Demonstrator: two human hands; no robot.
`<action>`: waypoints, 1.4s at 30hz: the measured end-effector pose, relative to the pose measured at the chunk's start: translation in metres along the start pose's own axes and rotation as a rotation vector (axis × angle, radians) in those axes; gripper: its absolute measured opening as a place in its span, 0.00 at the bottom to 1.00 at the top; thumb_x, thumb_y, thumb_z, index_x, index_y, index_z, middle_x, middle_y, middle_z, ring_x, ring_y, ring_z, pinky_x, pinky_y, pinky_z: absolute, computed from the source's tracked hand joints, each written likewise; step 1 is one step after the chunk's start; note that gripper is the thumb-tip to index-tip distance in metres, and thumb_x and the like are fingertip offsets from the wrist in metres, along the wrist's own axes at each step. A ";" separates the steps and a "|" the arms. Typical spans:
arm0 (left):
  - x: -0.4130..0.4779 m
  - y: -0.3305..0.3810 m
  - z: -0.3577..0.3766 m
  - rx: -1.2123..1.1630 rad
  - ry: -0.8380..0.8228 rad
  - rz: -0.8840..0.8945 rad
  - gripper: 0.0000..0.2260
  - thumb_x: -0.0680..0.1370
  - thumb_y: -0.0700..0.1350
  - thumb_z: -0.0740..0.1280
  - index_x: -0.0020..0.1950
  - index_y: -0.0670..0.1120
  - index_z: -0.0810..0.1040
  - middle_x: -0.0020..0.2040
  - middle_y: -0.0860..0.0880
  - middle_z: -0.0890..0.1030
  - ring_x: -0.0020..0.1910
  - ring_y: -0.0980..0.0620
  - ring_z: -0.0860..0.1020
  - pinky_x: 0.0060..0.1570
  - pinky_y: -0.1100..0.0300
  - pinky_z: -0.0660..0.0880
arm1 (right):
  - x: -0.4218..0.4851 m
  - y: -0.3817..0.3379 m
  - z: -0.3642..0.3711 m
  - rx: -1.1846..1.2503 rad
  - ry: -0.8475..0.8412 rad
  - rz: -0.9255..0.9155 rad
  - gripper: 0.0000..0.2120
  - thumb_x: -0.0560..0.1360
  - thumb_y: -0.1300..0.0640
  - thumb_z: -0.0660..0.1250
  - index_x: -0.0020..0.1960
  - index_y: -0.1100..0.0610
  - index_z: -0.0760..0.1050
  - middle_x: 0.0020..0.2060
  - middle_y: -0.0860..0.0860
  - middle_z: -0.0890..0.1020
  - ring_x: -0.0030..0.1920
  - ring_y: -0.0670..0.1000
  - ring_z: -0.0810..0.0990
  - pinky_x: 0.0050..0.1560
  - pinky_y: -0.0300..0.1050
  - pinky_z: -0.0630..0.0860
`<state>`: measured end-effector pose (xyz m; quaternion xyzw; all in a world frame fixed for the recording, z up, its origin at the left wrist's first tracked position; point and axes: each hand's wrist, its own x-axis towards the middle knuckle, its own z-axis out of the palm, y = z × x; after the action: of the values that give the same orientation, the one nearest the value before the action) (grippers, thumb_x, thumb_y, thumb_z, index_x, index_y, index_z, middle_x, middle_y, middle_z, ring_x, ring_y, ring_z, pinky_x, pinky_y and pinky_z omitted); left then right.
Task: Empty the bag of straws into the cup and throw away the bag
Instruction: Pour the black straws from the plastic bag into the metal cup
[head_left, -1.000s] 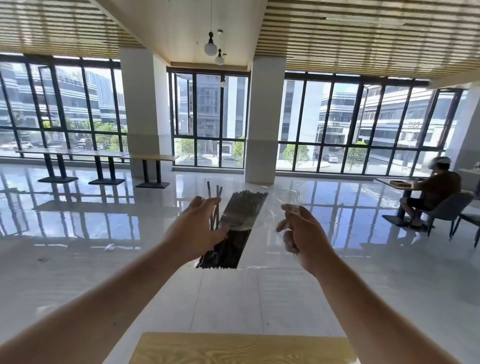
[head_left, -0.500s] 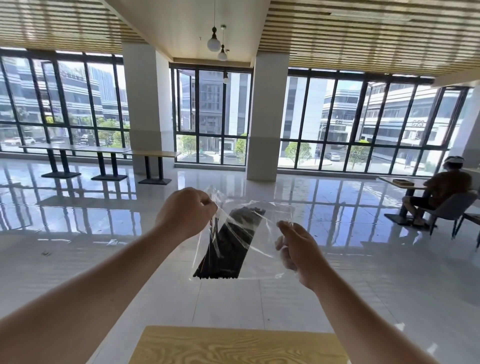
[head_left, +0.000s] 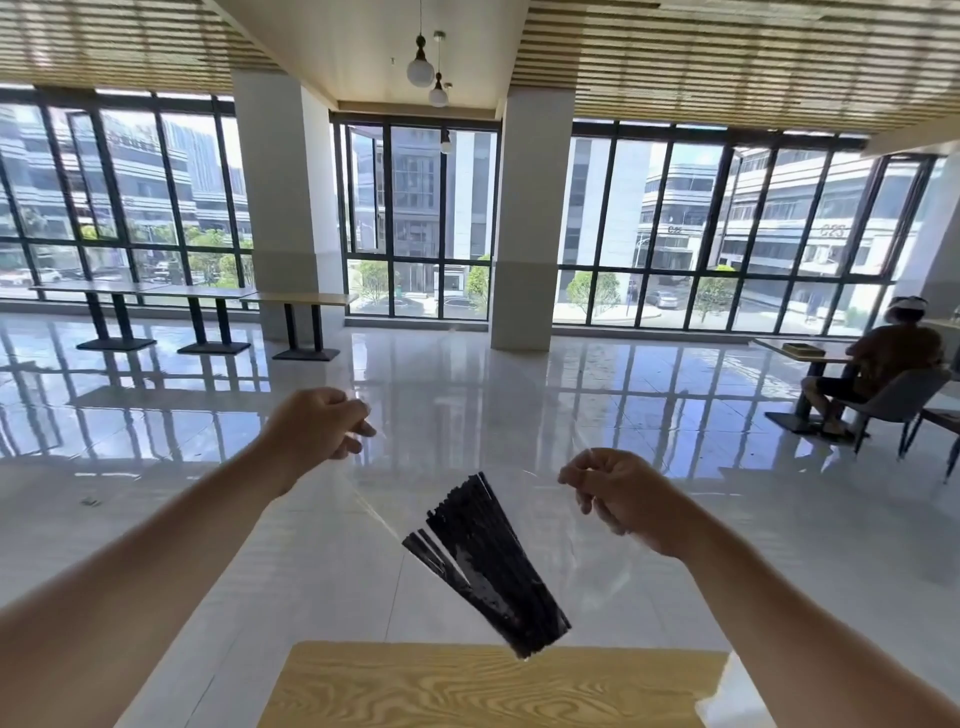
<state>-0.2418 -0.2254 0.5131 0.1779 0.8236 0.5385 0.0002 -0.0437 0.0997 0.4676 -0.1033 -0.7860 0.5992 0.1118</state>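
One wooden table (head_left: 493, 686) lies nearest, at 6 o'clock. Above its far edge hangs one clear bag (head_left: 576, 577) holding one bundle of black straws (head_left: 488, 566), too many to count. Two hands pinch its top corners with curled fingers: left hand (head_left: 317, 423) at 10 o'clock from the bundle, right hand (head_left: 618, 493) at 2. Farther off: three tables (head_left: 197, 293) at 10 o'clock, two pillars (head_left: 283, 208) at 12, one seated person (head_left: 893, 358) at 3

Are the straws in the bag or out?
In: the straws lie fanned inside the clear bag, pinched by the left hand and right hand.
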 end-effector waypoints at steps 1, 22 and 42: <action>-0.002 -0.006 0.000 -0.030 -0.029 -0.020 0.09 0.83 0.45 0.69 0.50 0.41 0.84 0.41 0.49 0.90 0.33 0.54 0.86 0.34 0.60 0.82 | 0.000 -0.005 -0.004 -0.008 -0.024 0.008 0.06 0.82 0.59 0.72 0.49 0.61 0.81 0.30 0.53 0.80 0.22 0.47 0.63 0.22 0.38 0.59; -0.038 -0.024 0.028 -0.061 -0.030 0.161 0.05 0.78 0.40 0.76 0.43 0.42 0.84 0.38 0.46 0.88 0.37 0.51 0.85 0.34 0.70 0.76 | 0.009 -0.095 -0.029 -0.606 -0.114 -0.010 0.06 0.80 0.53 0.76 0.47 0.55 0.86 0.31 0.48 0.84 0.24 0.45 0.68 0.25 0.36 0.64; -0.061 -0.070 0.045 -0.465 -0.416 -0.020 0.38 0.72 0.78 0.64 0.70 0.50 0.74 0.57 0.44 0.89 0.59 0.50 0.86 0.66 0.47 0.74 | -0.002 -0.104 -0.016 -0.672 -0.254 0.039 0.10 0.79 0.48 0.76 0.39 0.47 0.88 0.31 0.48 0.81 0.26 0.46 0.66 0.27 0.38 0.64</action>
<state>-0.1965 -0.2287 0.4200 0.2712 0.6625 0.6644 0.2148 -0.0404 0.0868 0.5720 -0.0739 -0.9447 0.3172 -0.0387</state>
